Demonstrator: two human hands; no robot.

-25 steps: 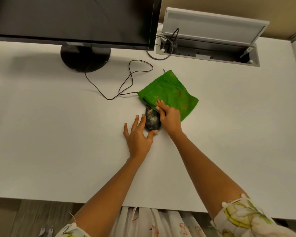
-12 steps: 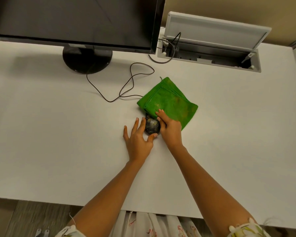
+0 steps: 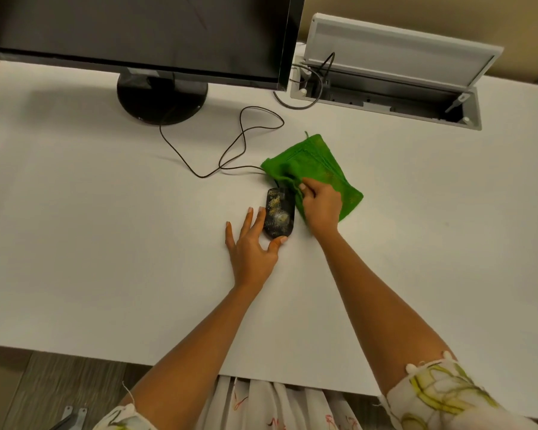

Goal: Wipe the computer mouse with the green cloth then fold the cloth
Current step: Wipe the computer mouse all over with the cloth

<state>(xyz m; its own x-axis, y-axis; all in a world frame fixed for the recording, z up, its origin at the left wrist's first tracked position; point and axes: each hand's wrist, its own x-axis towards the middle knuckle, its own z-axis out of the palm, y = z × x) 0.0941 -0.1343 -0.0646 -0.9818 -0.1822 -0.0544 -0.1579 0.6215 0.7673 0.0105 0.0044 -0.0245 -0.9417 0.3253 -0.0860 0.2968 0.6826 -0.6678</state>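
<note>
Left hand [image 3: 253, 243], fingers spread open, braces the black, yellow-smeared corded computer mouse [image 3: 278, 216] near the middle of the white bench [image 3: 106, 243], apparently steadying it for wiping. Right hand [image 3: 320, 206], fingers curled, pinches the crumpled green terry cloth [image 3: 320, 164] lying just beside the mouse toward the far edge.

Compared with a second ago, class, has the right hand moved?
Yes. Measured against the monitor stand, the right hand has shifted rightward, off the mouse and onto the green cloth, which it now pinches.
</note>
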